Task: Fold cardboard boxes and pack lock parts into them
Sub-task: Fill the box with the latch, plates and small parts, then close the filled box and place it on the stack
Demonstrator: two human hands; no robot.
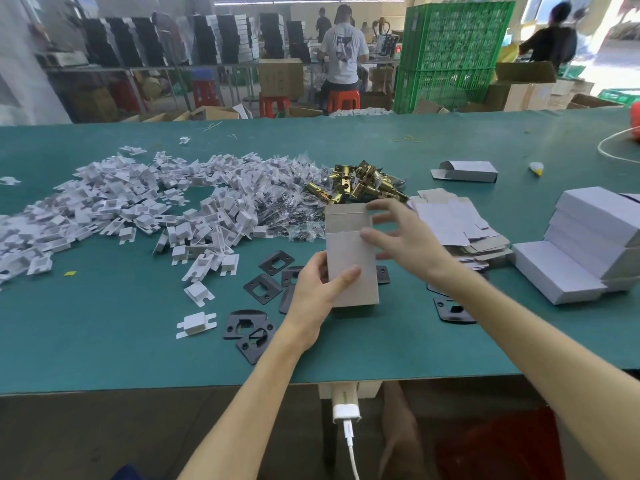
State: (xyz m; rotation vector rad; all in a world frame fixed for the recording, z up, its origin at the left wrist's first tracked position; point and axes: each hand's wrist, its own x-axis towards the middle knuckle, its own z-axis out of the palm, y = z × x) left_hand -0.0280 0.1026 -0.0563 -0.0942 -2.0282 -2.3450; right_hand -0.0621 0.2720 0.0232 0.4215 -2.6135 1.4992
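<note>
A small grey cardboard box (349, 258) stands upright above the green table (138, 341), its top flap raised. My left hand (318, 285) grips its lower part, thumb across the front. My right hand (401, 233) is at the box's top right corner, fingers on the flap and side. Brass latch parts (356, 185) lie in a heap just behind the box. Black strike plates (259, 285) are scattered on the table around and under the box. A stack of flat unfolded box blanks (457, 223) lies to the right.
A wide heap of white plastic inserts (121, 202) and bagged screws (287, 206) covers the left and middle. Closed white boxes (588, 247) are stacked at the right. One folded box (465, 171) lies farther back. A person sits on a red stool behind.
</note>
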